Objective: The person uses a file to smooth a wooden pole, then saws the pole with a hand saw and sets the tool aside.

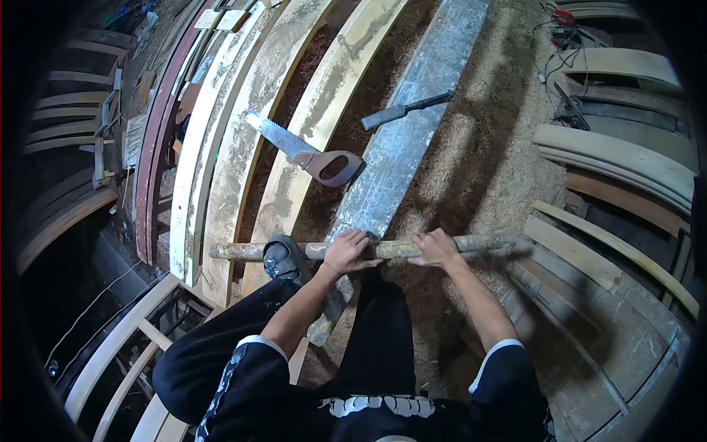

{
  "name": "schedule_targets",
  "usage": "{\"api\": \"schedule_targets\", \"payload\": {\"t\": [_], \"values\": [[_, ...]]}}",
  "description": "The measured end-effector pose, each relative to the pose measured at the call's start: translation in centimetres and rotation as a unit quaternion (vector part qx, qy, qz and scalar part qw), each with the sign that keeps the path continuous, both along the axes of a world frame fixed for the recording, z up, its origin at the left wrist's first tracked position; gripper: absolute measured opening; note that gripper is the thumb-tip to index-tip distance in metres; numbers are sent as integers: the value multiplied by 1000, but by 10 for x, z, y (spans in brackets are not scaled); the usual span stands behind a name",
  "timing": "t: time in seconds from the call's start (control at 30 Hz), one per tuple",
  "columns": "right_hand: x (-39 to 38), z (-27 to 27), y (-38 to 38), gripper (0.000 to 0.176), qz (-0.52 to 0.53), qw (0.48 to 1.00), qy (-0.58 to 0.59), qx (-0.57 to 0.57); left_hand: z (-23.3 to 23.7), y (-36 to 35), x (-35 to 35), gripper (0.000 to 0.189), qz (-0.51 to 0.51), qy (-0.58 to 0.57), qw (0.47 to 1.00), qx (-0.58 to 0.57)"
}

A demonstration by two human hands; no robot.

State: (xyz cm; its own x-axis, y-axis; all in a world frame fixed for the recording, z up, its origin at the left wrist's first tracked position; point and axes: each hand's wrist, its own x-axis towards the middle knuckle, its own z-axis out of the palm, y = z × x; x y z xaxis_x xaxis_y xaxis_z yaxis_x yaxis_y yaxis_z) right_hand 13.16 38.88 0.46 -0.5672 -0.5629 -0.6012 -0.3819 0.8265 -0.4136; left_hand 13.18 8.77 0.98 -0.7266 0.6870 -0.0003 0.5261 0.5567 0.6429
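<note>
A bamboo pole lies crosswise in front of me, over a grey, scuffed plank. My left hand is closed round the pole near its middle, just right of my sandalled foot. Farther right, my right hand grips the same pole with its fingers wrapped over it. Beyond my hands, a hand saw with a brown handle rests across a curved timber and the plank's edge. A dark flat tool with a narrow black end lies across the plank.
Long curved timbers run away from me on the left, beside a dark red beam. Wood shavings cover the ground right of the plank. More curved boards and tools with cables lie at the right.
</note>
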Motion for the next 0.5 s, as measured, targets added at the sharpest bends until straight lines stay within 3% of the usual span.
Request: {"api": "schedule_targets", "payload": {"t": [0.1,0.17,0.5], "values": [[5,-7,1,72,-16,998,38,-52,0,0,0,55,1,2,1000,6],[12,10,-2,72,-21,999,-20,17,-3,-3,1,56,-8,-8,1000,16],[12,15,-7,66,-39,999,15,14,-14,-5,-3,61,-31,9,999,-5]]}}
